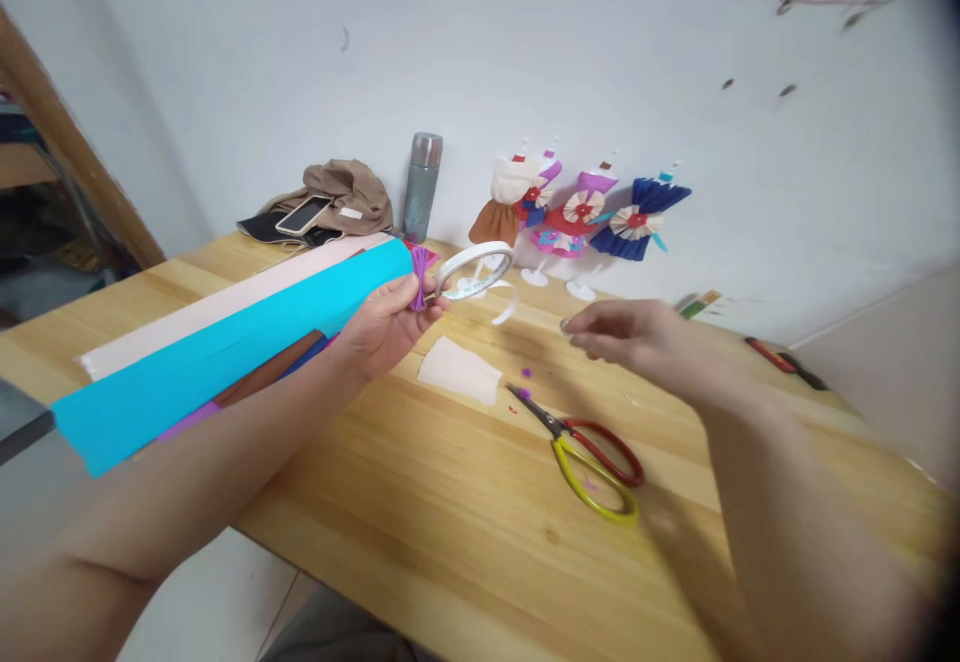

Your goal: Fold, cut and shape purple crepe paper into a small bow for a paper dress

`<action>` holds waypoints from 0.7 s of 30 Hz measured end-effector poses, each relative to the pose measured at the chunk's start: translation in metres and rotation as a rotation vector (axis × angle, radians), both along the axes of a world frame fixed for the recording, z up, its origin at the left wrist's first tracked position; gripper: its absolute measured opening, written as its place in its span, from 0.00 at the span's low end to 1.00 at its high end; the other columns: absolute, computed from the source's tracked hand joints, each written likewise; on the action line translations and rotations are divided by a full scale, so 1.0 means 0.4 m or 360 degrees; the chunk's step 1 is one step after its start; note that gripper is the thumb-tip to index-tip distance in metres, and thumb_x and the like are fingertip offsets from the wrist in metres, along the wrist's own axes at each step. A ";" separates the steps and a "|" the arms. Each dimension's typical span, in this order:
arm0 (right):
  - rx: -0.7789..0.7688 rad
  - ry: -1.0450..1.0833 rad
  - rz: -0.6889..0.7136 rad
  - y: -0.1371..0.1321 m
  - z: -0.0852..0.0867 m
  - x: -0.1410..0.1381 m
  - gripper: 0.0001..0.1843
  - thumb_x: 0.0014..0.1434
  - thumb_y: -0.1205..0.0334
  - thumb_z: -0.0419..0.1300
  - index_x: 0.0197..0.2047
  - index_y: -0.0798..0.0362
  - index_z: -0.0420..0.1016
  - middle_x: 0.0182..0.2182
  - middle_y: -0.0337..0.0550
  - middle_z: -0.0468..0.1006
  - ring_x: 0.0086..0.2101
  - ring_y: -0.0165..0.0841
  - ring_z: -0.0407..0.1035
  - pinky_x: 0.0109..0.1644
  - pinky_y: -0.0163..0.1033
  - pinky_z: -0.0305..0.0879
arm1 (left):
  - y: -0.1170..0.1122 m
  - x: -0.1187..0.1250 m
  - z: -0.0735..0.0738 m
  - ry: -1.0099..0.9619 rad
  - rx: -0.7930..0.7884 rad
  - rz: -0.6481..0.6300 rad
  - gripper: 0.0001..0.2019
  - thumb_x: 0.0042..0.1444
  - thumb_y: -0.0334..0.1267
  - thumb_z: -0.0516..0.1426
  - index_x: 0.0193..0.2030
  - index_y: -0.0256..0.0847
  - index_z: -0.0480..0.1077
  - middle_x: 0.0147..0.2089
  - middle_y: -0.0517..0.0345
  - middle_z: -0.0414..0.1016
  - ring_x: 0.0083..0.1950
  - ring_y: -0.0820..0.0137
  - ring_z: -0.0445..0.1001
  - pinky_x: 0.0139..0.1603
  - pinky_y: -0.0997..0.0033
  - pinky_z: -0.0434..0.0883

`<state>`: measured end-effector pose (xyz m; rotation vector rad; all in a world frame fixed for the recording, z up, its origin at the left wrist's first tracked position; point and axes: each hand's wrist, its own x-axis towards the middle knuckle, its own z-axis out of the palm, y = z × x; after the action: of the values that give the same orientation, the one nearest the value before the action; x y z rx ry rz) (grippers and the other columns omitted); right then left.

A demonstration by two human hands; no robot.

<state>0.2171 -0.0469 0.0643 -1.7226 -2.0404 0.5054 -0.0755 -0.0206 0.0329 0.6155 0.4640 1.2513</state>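
My left hand [391,320] is closed on a small purple pleated paper bow [421,278] and a roll of white double-sided tape [475,270], both pinched at the fingertips. A loose strip hangs from the roll. My right hand [637,342] is raised over the table to the right, thumb and forefinger pinched on a tiny pale bit that I cannot make out. Below the hands lie a cream paper piece [459,370] and scissors [574,447] with one red and one yellow handle. Purple scraps [526,373] lie near the blade tips.
Rolls of crepe paper [247,342], turquoise on top, lie at left. Behind them are a cap [345,192], a phone [304,214] and a flask [424,187]. Several paper dresses on small stands [585,212] line the wall. A red-and-black cutter [786,362] lies far right.
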 end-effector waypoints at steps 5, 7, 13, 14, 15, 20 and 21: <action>-0.0497 -0.0276 0.0341 -0.021 -0.083 -0.092 0.09 0.52 0.56 0.61 0.31 0.53 0.76 0.26 0.43 0.78 0.28 0.36 0.71 0.32 0.39 0.62 | -0.001 0.002 -0.004 0.0036 0.0000 -0.0009 0.17 0.65 0.27 0.50 0.26 0.31 0.73 0.30 0.53 0.76 0.29 0.76 0.76 0.32 0.81 0.74; -0.0497 -0.0263 0.0288 -0.021 -0.117 -0.102 0.09 0.52 0.56 0.62 0.33 0.53 0.75 0.29 0.43 0.79 0.30 0.36 0.70 0.33 0.40 0.62 | 0.000 0.003 -0.010 0.0058 0.0007 -0.0038 0.17 0.65 0.27 0.50 0.26 0.31 0.73 0.31 0.52 0.77 0.30 0.76 0.76 0.33 0.81 0.74; -0.0409 0.0014 0.0251 -0.009 -0.171 -0.079 0.08 0.50 0.59 0.58 0.23 0.51 0.66 0.22 0.37 0.70 0.25 0.31 0.62 0.31 0.38 0.56 | 0.007 0.005 -0.028 0.0084 0.0028 -0.0049 0.15 0.64 0.26 0.51 0.27 0.31 0.74 0.31 0.53 0.76 0.31 0.76 0.76 0.35 0.79 0.75; -0.0419 0.0078 0.0258 -0.006 -0.177 -0.072 0.09 0.50 0.58 0.57 0.23 0.51 0.65 0.20 0.36 0.68 0.24 0.30 0.61 0.30 0.37 0.56 | 0.007 0.005 -0.029 0.0089 0.0025 -0.0045 0.15 0.63 0.26 0.52 0.27 0.31 0.74 0.30 0.53 0.76 0.31 0.76 0.76 0.35 0.80 0.75; -0.0434 0.0124 0.0258 -0.002 -0.184 -0.065 0.10 0.51 0.57 0.57 0.23 0.51 0.65 0.20 0.35 0.67 0.23 0.29 0.60 0.29 0.37 0.55 | 0.007 0.005 -0.029 0.0093 0.0027 -0.0046 0.14 0.63 0.26 0.52 0.27 0.31 0.74 0.30 0.54 0.76 0.30 0.76 0.76 0.35 0.80 0.75; -0.0386 0.0226 0.0098 0.014 -0.199 -0.034 0.13 0.49 0.52 0.60 0.23 0.52 0.67 0.19 0.34 0.66 0.22 0.27 0.59 0.27 0.35 0.54 | 0.004 0.007 -0.023 0.0112 0.0040 -0.0077 0.13 0.61 0.26 0.55 0.26 0.32 0.74 0.30 0.54 0.76 0.30 0.77 0.76 0.34 0.81 0.75; -0.0337 0.0229 0.0021 0.016 -0.199 -0.030 0.13 0.48 0.52 0.61 0.23 0.52 0.68 0.19 0.35 0.67 0.22 0.28 0.59 0.27 0.35 0.55 | 0.003 0.007 -0.022 0.0113 0.0036 -0.0078 0.13 0.61 0.26 0.55 0.26 0.32 0.74 0.30 0.54 0.76 0.30 0.77 0.76 0.34 0.82 0.75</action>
<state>0.2049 -0.0404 -0.0152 -1.7350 -1.9564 0.8510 -0.0726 -0.0193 0.0240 0.6886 0.4916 1.1928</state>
